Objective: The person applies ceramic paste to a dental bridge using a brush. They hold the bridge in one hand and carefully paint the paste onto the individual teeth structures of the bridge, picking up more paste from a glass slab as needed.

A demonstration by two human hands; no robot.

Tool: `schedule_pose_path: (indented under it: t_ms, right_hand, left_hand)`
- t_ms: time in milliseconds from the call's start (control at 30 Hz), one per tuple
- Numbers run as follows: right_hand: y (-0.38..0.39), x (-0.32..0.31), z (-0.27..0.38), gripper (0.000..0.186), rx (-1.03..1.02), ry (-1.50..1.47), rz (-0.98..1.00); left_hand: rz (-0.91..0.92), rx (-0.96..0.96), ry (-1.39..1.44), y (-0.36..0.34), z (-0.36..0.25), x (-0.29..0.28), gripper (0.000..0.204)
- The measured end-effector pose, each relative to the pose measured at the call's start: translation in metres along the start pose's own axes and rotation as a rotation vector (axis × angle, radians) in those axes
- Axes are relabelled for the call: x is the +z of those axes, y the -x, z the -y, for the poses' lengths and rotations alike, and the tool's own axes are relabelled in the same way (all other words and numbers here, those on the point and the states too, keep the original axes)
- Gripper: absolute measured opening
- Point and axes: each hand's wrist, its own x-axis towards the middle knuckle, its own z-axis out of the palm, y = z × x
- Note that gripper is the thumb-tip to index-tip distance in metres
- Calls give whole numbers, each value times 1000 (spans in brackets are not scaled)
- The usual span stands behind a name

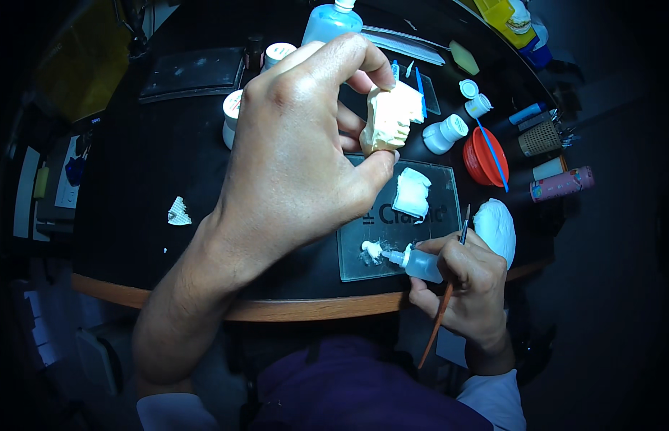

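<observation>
My left hand is raised above the bench, gripping a cream plaster dental model between fingertips and thumb; tooth shapes show along one side. Lower right, my right hand grips a small translucent dropper bottle, tipped sideways. A thin paintbrush with a reddish-brown handle is held in the same hand, its bristles upward. The bottle's nozzle points at a dab of white paste on a glass slab; whether they touch I cannot tell. On the slab's far part lies a folded white piece.
Right of the slab are a white rounded lump, a red bowl with a blue stick across it, and white jars. A blue-liquid bottle stands at the back. A torn white scrap lies left. The wooden bench edge runs nearest me.
</observation>
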Motion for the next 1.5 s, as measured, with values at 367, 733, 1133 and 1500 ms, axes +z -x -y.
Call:
schedule_pose_path:
  t_ms: [367, 733, 1133, 1500]
  right_hand:
    - [-7, -7, -10, 44, 183, -355, -155]
    - [-68, 28, -103, 47, 224, -325, -425]
    - [-58, -3, -98, 33, 228, -96, -544]
    - [-55, -40, -170, 33, 391, 179, -522]
  left_hand:
    - [-3, 24, -9, -2, 0, -2, 45]
    - [33, -58, 54, -6, -12, -1, 42]
    - [19, -96, 18, -4, -11, -3, 44]
    - [3, -63, 12, -7, -1, -4, 44]
